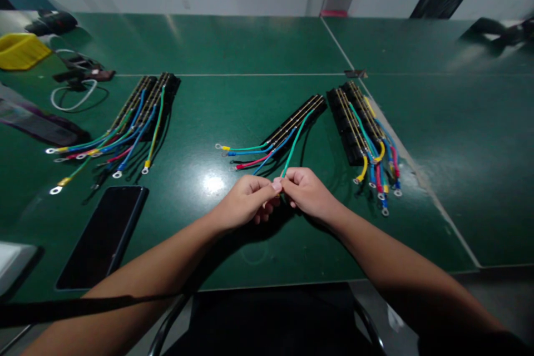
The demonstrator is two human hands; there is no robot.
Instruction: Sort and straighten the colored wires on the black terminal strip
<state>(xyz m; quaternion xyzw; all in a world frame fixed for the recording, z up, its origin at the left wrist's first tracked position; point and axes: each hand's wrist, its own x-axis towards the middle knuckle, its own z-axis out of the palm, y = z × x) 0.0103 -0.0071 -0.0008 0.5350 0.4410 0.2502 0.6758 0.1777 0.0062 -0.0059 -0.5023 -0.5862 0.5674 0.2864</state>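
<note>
My left hand [254,198] and my right hand [307,192] meet in front of me, fingers closed around the near end of a green wire [295,142]. Its tip is hidden behind my fingers. The wire's far end joins a black terminal strip [294,119] with brass-coloured bars, which lies slanted on the table. From the same strip run other wires, among them a red wire [254,163] and a blue wire [250,153], most ending in ring terminals [218,146]. One blue wire passes down near my left hand.
Two wired strips [354,122] lie at the right, with two more [152,103] at the left. A phone [104,236] rests on the green table [250,50] beside my left forearm. A yellow object [23,51] and a white cable [75,101] sit at the far left.
</note>
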